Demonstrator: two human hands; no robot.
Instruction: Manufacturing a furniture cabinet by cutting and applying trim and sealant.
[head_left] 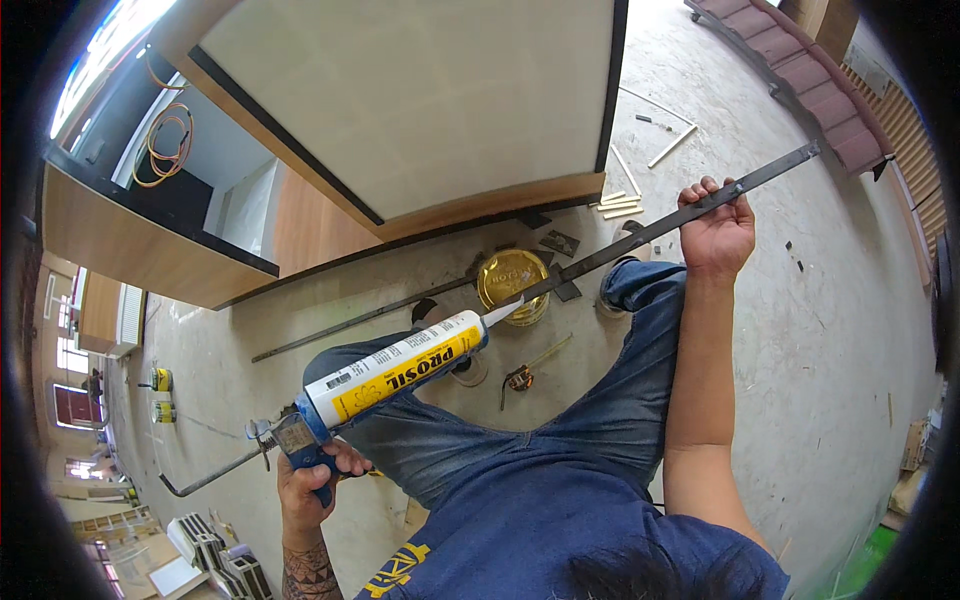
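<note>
My left hand [318,482] is closed round the handle of a blue caulking gun [300,432]. A white and yellow sealant tube [395,367] sits in the gun, its pale nozzle [503,312] pointing up and right toward a long dark strip [640,238]. Whether the nozzle tip touches the strip cannot be told. My right hand [717,225] grips this strip near its far right end. The strip slants down-left over a round gold lid [513,285] between my feet. A second dark length [360,322] shows left of the lid; whether the two join is hidden.
A tape measure [520,379], partly pulled out, lies on the floor before me. Ahead stands a wood-edged cabinet with a large pale panel [420,100]. Thin pale strips [622,205] lie to its right. A padded maroon piece [790,70] is at far right, tins [162,380] at left.
</note>
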